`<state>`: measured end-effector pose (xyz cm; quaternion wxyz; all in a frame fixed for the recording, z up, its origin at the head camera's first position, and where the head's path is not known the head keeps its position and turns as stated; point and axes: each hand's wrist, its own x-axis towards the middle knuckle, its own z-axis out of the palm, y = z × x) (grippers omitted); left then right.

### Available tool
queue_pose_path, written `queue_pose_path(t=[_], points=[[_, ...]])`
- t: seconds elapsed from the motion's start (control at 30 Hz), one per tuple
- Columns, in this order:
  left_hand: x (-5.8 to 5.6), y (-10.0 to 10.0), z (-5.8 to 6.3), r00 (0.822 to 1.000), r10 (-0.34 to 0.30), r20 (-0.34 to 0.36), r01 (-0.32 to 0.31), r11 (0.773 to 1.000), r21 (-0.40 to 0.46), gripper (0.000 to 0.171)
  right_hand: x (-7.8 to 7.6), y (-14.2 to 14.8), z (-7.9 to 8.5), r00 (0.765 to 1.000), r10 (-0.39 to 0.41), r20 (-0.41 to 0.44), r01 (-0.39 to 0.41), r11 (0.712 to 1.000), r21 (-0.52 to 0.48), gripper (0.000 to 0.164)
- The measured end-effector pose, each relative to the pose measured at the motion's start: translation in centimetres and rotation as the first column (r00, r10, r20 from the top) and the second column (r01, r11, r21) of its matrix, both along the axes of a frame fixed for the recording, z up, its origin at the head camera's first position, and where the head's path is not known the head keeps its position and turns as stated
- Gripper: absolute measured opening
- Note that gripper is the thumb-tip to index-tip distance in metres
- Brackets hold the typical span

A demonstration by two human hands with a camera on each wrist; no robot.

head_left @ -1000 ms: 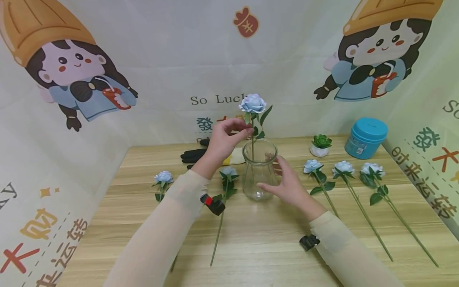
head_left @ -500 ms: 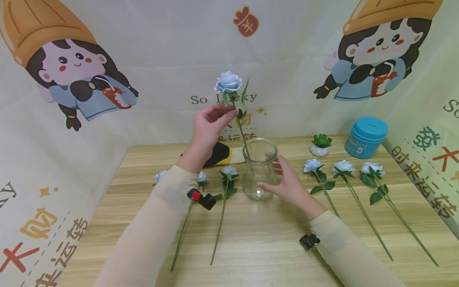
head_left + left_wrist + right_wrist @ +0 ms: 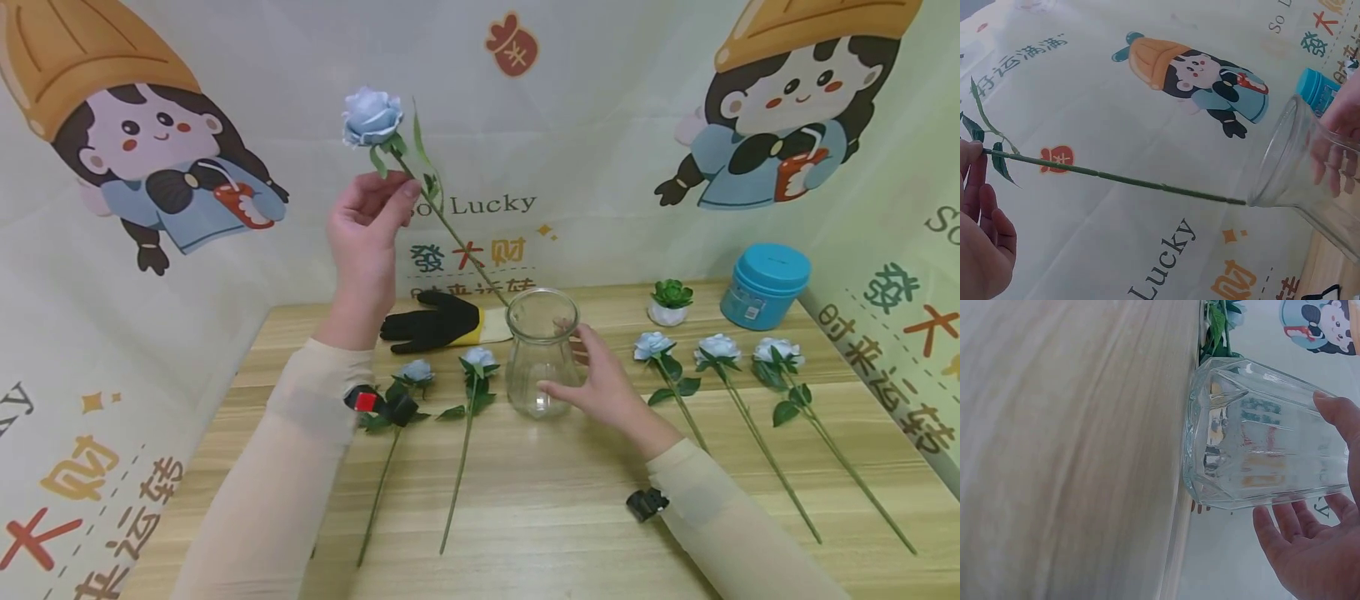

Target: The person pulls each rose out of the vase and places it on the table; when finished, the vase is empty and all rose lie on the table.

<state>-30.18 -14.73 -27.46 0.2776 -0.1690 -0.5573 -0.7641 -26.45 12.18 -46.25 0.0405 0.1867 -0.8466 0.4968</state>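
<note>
My left hand (image 3: 393, 193) is raised up and to the left of the glass vase (image 3: 542, 354) and pinches the stem of a pale blue rose (image 3: 371, 117) just below its head. The stem (image 3: 1116, 178) slants down to the right, its tip at the vase rim. The vase (image 3: 1254, 450) stands upright on the wooden table (image 3: 525, 500) with nothing inside. My right hand (image 3: 600, 387) rests against its right side, thumb and relaxed fingers touching the glass. In the right wrist view the right hand (image 3: 1316, 550) lies open beside the vase.
Two blue roses (image 3: 416, 372) (image 3: 477, 360) lie left of the vase, three more (image 3: 718, 348) to its right. A black glove (image 3: 435, 321) lies behind the vase. A small potted succulent (image 3: 670, 302) and a blue tin (image 3: 765, 286) stand at the back right. Printed cloth walls surround the table.
My left hand has lifted the rose up and to the left, drawing its stem out of the vase until only the tip is at the rim. The right hand stays on the vase.
</note>
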Motion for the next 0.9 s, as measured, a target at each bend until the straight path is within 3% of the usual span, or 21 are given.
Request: queue_pose_path(t=[0.2, 0.4, 0.73, 0.9], points=[[0.4, -0.8, 0.8, 1.000, 0.011, 0.004, -0.011, 1.000, 0.017, 0.017, 0.0, 0.1, 0.2, 1.000, 0.000, 0.013, 0.000, 1.000, -0.003, 0.093], [0.9, -1.2, 0.6, 0.999, 0.013, 0.043, -0.012, 0.999, -0.033, 0.009, 0.1, 0.0, 0.1, 1.000, 0.003, 0.008, -0.003, 1.000, -0.007, 0.094], [1.4, -2.7, -1.8, 0.996, 0.087, 0.022, -0.081, 0.978, -0.190, 0.018, 0.1, 0.0, 0.1, 1.000, 0.003, 0.007, -0.003, 1.000, -0.004, 0.093], [2.0, -4.5, -3.6, 0.990, 0.130, 0.053, -0.113, 0.962, -0.247, 0.019, 0.1, 0.0, 0.2, 1.000, -0.008, 0.016, 0.008, 1.000, 0.013, 0.095]])
